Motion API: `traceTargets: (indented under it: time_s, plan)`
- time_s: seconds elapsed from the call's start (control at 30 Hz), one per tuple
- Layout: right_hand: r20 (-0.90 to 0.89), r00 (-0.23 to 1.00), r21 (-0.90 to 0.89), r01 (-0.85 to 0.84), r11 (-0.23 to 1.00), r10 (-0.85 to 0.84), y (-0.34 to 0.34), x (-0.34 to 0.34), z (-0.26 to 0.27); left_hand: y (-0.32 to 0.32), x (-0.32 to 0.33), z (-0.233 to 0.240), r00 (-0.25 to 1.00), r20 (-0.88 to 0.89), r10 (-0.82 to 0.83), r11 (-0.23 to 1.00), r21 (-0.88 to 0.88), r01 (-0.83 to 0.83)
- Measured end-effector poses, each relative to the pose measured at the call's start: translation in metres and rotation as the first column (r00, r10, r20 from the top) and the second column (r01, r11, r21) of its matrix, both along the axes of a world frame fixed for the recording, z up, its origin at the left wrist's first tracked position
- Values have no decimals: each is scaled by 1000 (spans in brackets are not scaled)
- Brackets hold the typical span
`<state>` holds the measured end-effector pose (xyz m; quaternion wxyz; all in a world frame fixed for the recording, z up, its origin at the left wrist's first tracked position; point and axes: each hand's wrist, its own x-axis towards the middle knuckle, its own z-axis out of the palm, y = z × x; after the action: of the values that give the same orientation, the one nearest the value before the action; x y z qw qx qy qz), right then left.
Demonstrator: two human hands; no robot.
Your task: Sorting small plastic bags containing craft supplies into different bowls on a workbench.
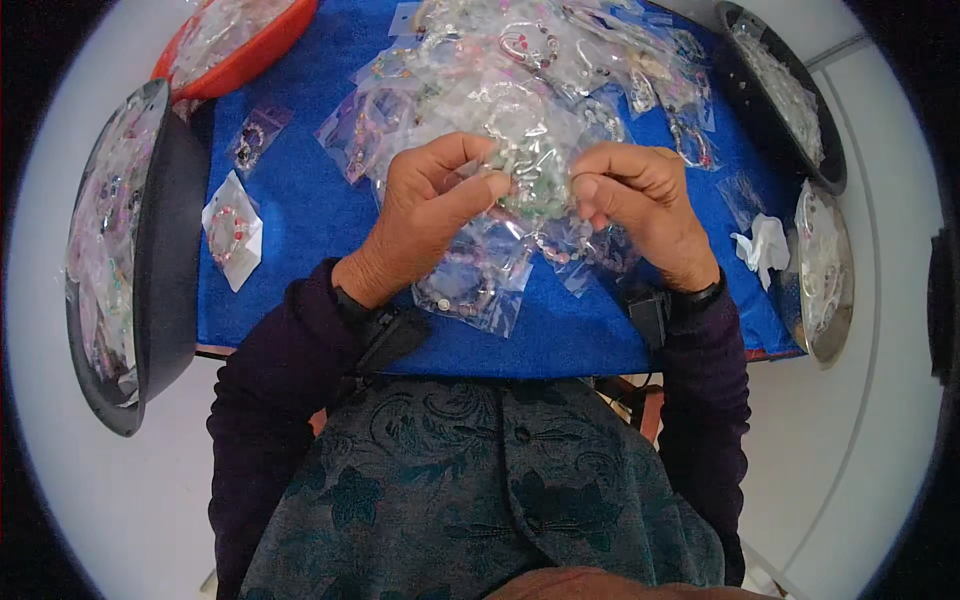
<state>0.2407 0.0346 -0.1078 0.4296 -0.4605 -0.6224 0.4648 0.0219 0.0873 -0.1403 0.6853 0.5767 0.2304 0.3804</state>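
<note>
Between my two hands is a clear plastic bag [534, 176] with green and whitish beads inside. My left hand [439, 206] pinches its left side between thumb and forefinger. On its right side, my right hand [641, 202] has thumb and fingertips closed at the bag's edge. Behind and under the bag spreads a heap of clear bags [480, 82] holding beaded bracelets. Closer to me, below my hands, lies a bagged bracelet [465, 289] with pale and pinkish beads. The lower part of the heap is partly hidden by my hands.
A blue cloth [300, 202] covers the table. At left are a black basin [169, 247] and a red basin [281, 45], both full of bags. A black basin [832, 161] and a metal bowl [844, 300] stand right, near crumpled white tissue [766, 246]. A bagged red-beaded bracelet [234, 229] lies left.
</note>
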Motion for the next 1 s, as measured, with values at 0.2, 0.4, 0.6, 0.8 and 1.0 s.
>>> traceTargets:
  time_s: [0.2,0.4,0.6,0.8,1.0]
  plan:
    - [-209,972,54,122,991,-108,2,-2,-3,3,0,-4,992,103,-78,994,-65,85]
    - [13,996,-9,-87,996,87,1,-3,-2,2,1,-7,998,63,10,999,-31,-8]
    - [-104,993,2,48,999,-48,-2,-4,4,1,0,0,997,-14,-76,997,23,77]
    - [-62,998,79,27,996,-22,0,-2,-1,-1,0,-4,996,-33,-85,996,4,85]
    - [-212,968,51,146,988,-132,1,2,-8,1,1,-6,988,-51,-145,989,-10,145]
